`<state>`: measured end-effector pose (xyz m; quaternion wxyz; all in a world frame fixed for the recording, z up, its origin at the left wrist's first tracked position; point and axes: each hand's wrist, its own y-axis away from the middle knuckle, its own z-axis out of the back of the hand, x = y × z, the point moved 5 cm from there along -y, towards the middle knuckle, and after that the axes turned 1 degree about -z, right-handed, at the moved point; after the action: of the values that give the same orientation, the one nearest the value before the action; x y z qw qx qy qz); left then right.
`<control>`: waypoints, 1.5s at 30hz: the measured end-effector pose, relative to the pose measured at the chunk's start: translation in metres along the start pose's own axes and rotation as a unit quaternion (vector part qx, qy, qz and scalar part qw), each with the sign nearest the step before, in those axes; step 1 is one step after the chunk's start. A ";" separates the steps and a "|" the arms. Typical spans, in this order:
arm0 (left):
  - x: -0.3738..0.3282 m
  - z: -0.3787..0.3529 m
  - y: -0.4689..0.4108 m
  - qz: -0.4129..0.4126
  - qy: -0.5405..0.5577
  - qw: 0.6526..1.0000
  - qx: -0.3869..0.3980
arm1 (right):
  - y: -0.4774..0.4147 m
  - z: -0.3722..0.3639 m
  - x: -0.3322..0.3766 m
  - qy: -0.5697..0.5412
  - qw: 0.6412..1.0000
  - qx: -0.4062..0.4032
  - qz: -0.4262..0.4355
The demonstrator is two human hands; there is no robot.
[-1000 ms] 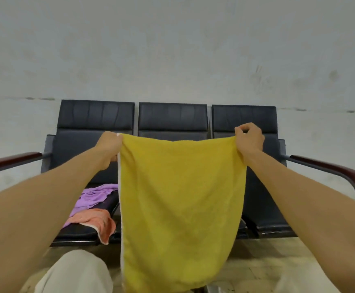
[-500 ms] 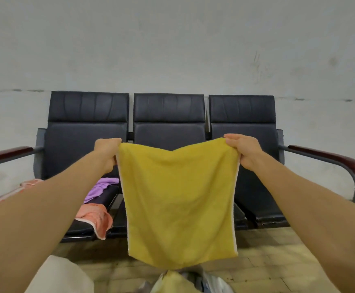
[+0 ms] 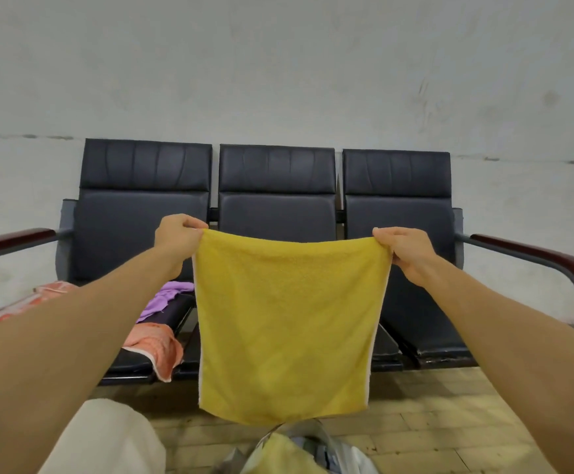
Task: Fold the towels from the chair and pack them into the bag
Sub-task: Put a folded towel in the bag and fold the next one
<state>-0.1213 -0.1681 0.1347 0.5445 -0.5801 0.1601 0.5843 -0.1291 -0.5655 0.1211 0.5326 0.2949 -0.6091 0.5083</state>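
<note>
Pinching its top corners, the left hand (image 3: 179, 234) and right hand (image 3: 402, 248) hold the yellow towel (image 3: 285, 319) spread at frame centre, folding unfinished. Purple towel (image 3: 165, 297) and orange towel (image 3: 158, 347) wait on the chair (image 3: 275, 186), lower left. The bag (image 3: 343, 455), bottom centre, already holds a yellow cloth (image 3: 278, 455), seemingly one towel.

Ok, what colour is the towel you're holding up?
The towel is yellow, with a pale strip down each side edge. The head view shows it.

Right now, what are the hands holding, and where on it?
The yellow towel: left hand pinches its top left corner, right hand its top right corner; it hangs between them.
</note>
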 end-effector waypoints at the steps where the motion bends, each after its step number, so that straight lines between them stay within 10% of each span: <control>1: 0.002 -0.002 0.000 0.033 0.042 0.999 -0.001 | 0.000 -0.001 0.001 0.017 1.000 0.016 0.007; 4: 0.003 -0.013 0.006 0.075 0.116 0.988 0.064 | 0.000 -0.005 0.002 0.048 0.997 0.067 0.013; 8: 0.001 -0.024 0.010 -0.064 -0.049 0.987 0.142 | -0.006 -0.011 0.000 0.137 0.986 0.087 0.038; 13: 0.007 -0.029 -0.002 -0.156 -0.205 0.966 0.014 | -0.016 -0.022 0.005 0.343 0.928 0.008 0.143; 21: 0.007 -0.030 -0.014 -0.158 -0.276 0.948 -0.024 | -0.029 -0.022 0.001 0.319 0.912 -0.183 0.181; 27: 0.012 -0.034 -0.013 -0.155 -0.178 0.969 -0.070 | -0.029 -0.027 -0.003 0.381 0.880 -0.201 0.202; 36: 0.015 -0.029 -0.012 -0.105 -0.177 0.977 -0.050 | -0.043 -0.036 -0.012 0.317 0.930 -0.142 0.121; 45: 0.064 -0.057 -0.034 0.043 0.051 0.998 0.005 | -0.080 -0.055 -0.052 0.317 0.946 -0.071 0.020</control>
<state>-0.0476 -0.1736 0.0791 0.5125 -0.5990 0.2151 0.5764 -0.0239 -0.5483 0.0916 0.7074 0.0677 -0.4493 0.5415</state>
